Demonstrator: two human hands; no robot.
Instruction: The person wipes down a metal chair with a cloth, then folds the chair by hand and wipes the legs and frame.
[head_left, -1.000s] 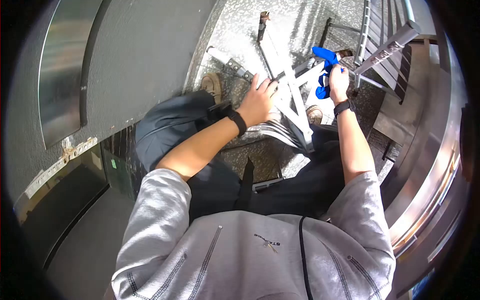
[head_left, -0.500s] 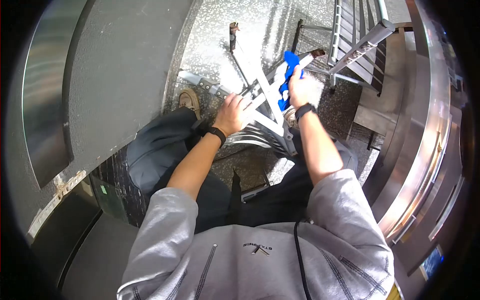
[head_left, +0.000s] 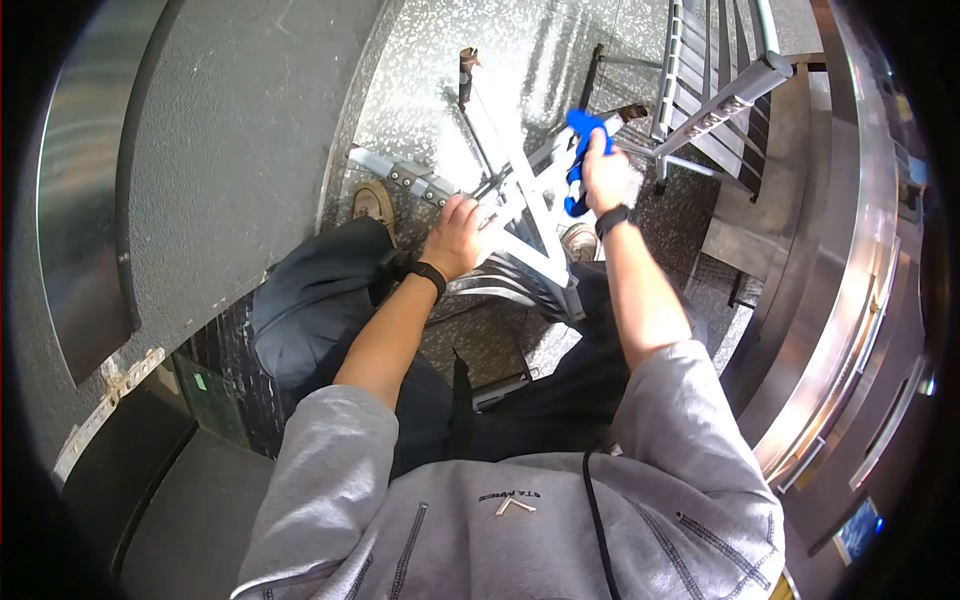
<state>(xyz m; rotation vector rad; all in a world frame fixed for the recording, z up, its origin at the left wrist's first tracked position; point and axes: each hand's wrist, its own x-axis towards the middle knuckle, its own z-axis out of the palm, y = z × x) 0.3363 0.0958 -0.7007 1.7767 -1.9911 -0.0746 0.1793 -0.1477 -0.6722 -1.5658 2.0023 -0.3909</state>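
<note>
A silvery metal chair point(head_left: 540, 258) lies tipped over between my knees, its legs pointing away from me. Brown, worn ends show on two legs, and glare washes out part of the frame. My left hand point(head_left: 457, 240) grips the frame near where its bars cross; its fingertips curl over and are partly hidden. A bright blue cloth point(head_left: 582, 124) is bunched in my right hand point(head_left: 606, 180), pressed against a leg on the chair's right side. The fingers close around the cloth and that leg.
Another slatted metal chair point(head_left: 712, 115) stands at the upper right beside a step-like ledge point(head_left: 745, 240). A dark grey wall or panel point(head_left: 250, 130) rises close on my left. Metal-fronted units point(head_left: 850, 330) run along the right. Speckled floor point(head_left: 410, 110) lies beneath.
My right hand and the blue cloth have shifted slightly down along the leg. My left hand keeps its grip on the frame. The view has moved a little.
</note>
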